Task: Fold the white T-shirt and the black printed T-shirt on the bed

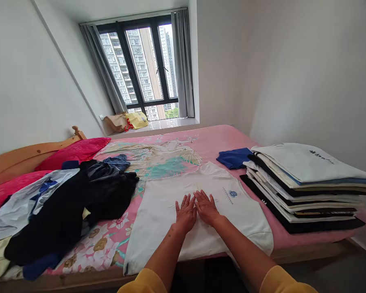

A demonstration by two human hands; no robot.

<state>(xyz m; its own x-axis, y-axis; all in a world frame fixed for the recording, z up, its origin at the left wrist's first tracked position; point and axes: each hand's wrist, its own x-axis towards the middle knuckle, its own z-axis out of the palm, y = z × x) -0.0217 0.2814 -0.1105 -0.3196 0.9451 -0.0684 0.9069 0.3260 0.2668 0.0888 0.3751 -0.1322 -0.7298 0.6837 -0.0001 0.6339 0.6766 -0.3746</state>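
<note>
A white T-shirt [161, 203] with a small blue print on its chest lies spread on the bed, its collar toward the far right and its hem toward the near left. My left hand [186, 212] rests flat on the middle of the shirt, fingers stretched out. Beside it, nearly touching at the fingertips, my right hand [206, 207] also lies flat on the cloth, left of the print. Neither hand holds anything.
Right of the shirt stands a tall stack of folded shirts [305, 183], with a folded blue garment [234, 158] behind its left side. A loose heap of dark and white clothes [67, 203] lies left. Red pillows [76, 152] sit by the wooden headboard [33, 152]. Bags [137, 120] lie on the windowsill.
</note>
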